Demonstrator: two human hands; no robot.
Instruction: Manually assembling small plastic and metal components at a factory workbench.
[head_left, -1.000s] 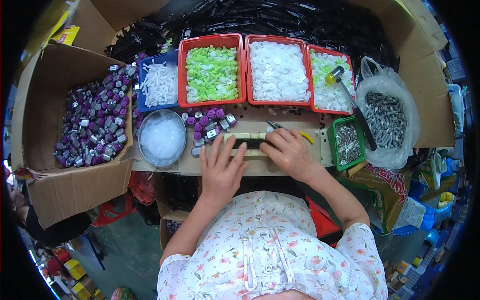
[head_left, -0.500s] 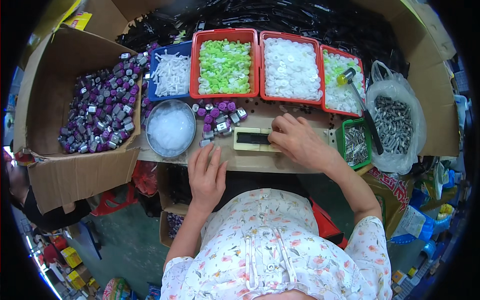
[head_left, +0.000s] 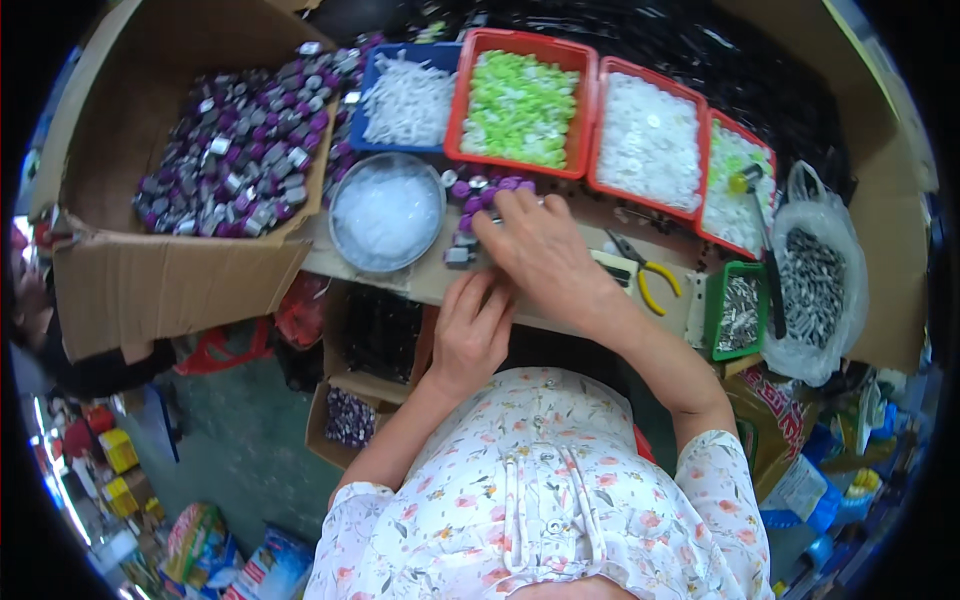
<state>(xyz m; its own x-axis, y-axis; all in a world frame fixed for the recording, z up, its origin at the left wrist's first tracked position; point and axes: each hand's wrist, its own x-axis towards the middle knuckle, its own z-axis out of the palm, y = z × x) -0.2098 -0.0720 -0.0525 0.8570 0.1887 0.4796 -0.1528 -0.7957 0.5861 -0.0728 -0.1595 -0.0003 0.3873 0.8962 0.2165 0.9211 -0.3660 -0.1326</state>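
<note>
My right hand (head_left: 540, 252) is over the bench, its fingers bent beside a small cluster of purple and silver parts (head_left: 478, 190). Its thumb and whatever its fingers hold are hidden. Close below it my left hand (head_left: 474, 325) has its fingers drawn together, the tips tucked against the right hand; anything in them is out of sight. A cream fixture (head_left: 613, 266) with a dark slot lies mostly covered by the right wrist. Pliers with yellow handles (head_left: 658, 288) rest beside it.
A metal bowl of white grease-like stuff (head_left: 385, 215) stands left of my hands. Behind are a blue bin (head_left: 362, 112) and red bins (head_left: 585, 160) of small plastic parts. Rightward lie a green basket of pins (head_left: 738, 310), a hammer (head_left: 772, 270) and a plastic bag (head_left: 850, 290). A carton (head_left: 180, 290) holds purple parts.
My right hand has left the fixture and moved left to the purple parts. My left hand has come in from the left and closed its fingers. Pliers now show; the view has shifted.
</note>
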